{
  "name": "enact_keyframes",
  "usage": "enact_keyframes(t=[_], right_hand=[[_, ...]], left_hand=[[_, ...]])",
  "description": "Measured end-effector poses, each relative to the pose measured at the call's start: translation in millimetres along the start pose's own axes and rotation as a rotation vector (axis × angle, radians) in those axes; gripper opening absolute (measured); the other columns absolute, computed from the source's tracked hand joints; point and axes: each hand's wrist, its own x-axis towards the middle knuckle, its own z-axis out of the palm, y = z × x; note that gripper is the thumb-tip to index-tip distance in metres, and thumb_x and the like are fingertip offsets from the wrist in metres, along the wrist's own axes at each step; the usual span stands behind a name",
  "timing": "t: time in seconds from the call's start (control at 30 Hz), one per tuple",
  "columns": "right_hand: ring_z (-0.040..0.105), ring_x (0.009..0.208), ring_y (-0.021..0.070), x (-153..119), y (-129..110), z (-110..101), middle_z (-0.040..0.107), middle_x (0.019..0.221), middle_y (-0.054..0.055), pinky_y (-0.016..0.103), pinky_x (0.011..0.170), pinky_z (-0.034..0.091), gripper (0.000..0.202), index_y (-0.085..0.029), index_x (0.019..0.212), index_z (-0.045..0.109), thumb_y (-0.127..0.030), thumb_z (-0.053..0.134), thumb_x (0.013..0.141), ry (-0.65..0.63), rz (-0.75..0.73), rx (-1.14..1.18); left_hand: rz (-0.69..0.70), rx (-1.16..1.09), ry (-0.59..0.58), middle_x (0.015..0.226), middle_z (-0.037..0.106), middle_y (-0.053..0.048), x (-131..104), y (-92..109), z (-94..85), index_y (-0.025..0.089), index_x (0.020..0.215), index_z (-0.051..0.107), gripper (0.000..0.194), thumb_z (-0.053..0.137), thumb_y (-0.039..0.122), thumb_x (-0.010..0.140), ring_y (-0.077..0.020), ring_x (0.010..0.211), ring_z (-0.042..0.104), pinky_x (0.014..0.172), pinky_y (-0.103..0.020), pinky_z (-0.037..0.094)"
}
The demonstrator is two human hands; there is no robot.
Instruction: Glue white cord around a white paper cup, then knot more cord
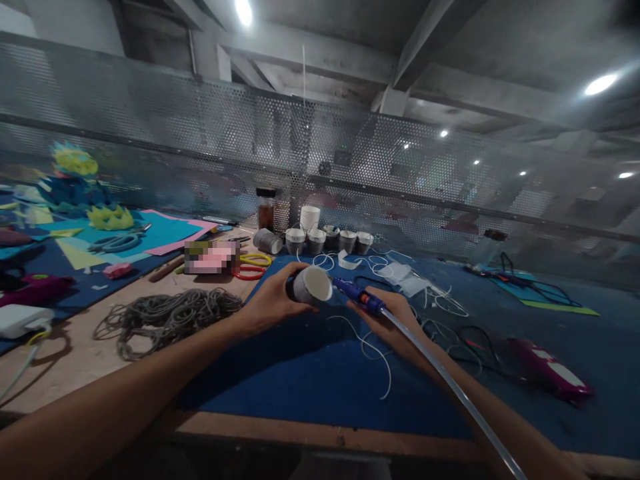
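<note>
My left hand [273,300] is wrapped round a paper cup [313,285], tilted so that its pale round end faces me. In my right hand [393,313] is a slim blue hot glue gun [364,296], its tip close to the cup's right edge. Whether the tip touches the cup I cannot tell. A long clear glue stick [440,373] runs from the back of the gun along my right forearm. Below the hands, a loose white cord [380,360] curls on the blue mat [310,380].
Several grey-wrapped cups [317,241] stand in a row at the back, near a lidded jar [266,210]. A tangle of grey cord [175,317] lies left, with scissors [253,267] behind it. At right rests a magenta device [550,370] with cables. Perforated metal panels [300,147] border the back.
</note>
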Motion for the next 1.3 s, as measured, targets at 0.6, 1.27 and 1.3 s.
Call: enact_keyframes(t=[0.6, 1.27, 1.3], right_hand=[[0.048, 0.055, 0.0119, -0.8, 4.2, 1.7, 0.049, 0.063, -0.003, 0.023, 0.054, 0.032, 0.028, -0.02, 0.068, 0.048, -0.037, 0.06, 0.088, 0.0, 0.021, -0.076], [0.048, 0.054, 0.0129, -0.6, 1.8, 2.6, 0.053, 0.061, -0.001, 0.024, 0.054, 0.035, 0.032, -0.02, 0.067, 0.053, -0.044, 0.059, 0.088, -0.006, 0.038, -0.054], [0.048, 0.054, 0.013, -0.5, 1.8, 2.8, 0.053, 0.061, -0.002, 0.024, 0.053, 0.035, 0.032, -0.02, 0.067, 0.052, -0.044, 0.059, 0.087, -0.01, 0.041, -0.037]], left_hand=[[0.059, 0.052, 0.02, 0.115, 0.064, -0.007, 1.4, -2.4, -1.5, 0.02, 0.12, 0.052, 0.069, 0.084, 0.036, 0.061, -0.0252, 0.107, 0.06, 0.096, -0.042, 0.047], [0.078, 0.138, 0.09, 0.119, 0.063, -0.008, 2.1, -4.7, -4.9, 0.022, 0.123, 0.052, 0.071, 0.083, 0.04, 0.062, -0.0287, 0.114, 0.057, 0.1, -0.043, 0.043], [0.08, 0.141, 0.092, 0.12, 0.062, -0.008, 2.1, -5.1, -5.0, 0.022, 0.123, 0.051, 0.072, 0.083, 0.041, 0.062, -0.0286, 0.114, 0.057, 0.101, -0.043, 0.042]])
